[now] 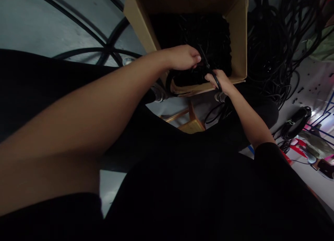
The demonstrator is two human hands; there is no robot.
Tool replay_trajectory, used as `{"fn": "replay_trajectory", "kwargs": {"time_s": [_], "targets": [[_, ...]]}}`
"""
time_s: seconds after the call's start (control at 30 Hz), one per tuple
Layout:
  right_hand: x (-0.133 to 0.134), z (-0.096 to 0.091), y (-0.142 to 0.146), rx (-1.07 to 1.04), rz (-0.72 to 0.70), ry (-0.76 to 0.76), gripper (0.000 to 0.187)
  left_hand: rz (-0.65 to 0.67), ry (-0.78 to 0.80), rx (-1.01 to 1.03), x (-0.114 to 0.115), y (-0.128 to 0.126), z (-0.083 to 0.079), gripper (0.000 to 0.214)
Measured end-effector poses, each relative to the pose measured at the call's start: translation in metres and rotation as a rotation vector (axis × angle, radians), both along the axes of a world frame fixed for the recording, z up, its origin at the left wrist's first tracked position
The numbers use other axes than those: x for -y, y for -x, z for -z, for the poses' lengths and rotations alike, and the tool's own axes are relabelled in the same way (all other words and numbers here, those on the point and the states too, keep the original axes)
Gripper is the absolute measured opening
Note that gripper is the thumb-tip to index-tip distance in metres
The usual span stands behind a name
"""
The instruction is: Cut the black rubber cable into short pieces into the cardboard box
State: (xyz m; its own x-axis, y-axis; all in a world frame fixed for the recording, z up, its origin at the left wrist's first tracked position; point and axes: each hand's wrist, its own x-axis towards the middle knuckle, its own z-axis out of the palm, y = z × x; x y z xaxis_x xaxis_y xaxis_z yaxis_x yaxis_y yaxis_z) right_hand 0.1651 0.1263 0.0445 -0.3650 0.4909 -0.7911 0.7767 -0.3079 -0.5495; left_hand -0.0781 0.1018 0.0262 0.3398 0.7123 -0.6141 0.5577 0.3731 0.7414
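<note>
Above an open cardboard box (pixel 236 35), a person is working at a black cable (pixel 216 80) with both bare hands. The left hand (pixel 182 58) is reaching in over the box, its fingertips (pixel 198 59) pinching a thin dark length of the cable, so that grip is closed. The right hand (pixel 220 81) is wrapping around a loop of the same cable and gripping it closed too, just beside the box's near rim. A dense mass of coiled black cables (pixel 190 35) is filling the box beneath the hands. To the right of the box, a larger tangle of black cables (pixel 271 49) is spilling down toward a pale floor (pixel 313 87), where a separate black cable coil (pixel 294 124) is lying near a red object (pixel 297 148). To the left, thick black cables (pixel 91 35) are curving across grey ground. Below the box, a pale wooden frame (pixel 190 124) is showing between a pair of grey sneakers (pixel 159 93).
</note>
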Motion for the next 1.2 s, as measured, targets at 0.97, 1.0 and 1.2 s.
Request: {"fn": "replay_trajectory", "kwargs": {"time_s": [0.97,1.0,1.2], "targets": [[-0.002,0.007,0.003,-0.018,-0.030,-0.047,0.044,-0.012,0.023,0.022,0.003,0.000,0.006,0.118],[-0.002,0.009,0.002,-0.014,-0.041,-0.049,0.042,-0.032,0.028,0.027,0.003,0.000,0.004,0.119],[0.001,0.021,-0.007,-0.029,-0.086,0.011,0.036,-0.121,-0.005,0.034,0.001,0.001,-0.002,0.107]]}}
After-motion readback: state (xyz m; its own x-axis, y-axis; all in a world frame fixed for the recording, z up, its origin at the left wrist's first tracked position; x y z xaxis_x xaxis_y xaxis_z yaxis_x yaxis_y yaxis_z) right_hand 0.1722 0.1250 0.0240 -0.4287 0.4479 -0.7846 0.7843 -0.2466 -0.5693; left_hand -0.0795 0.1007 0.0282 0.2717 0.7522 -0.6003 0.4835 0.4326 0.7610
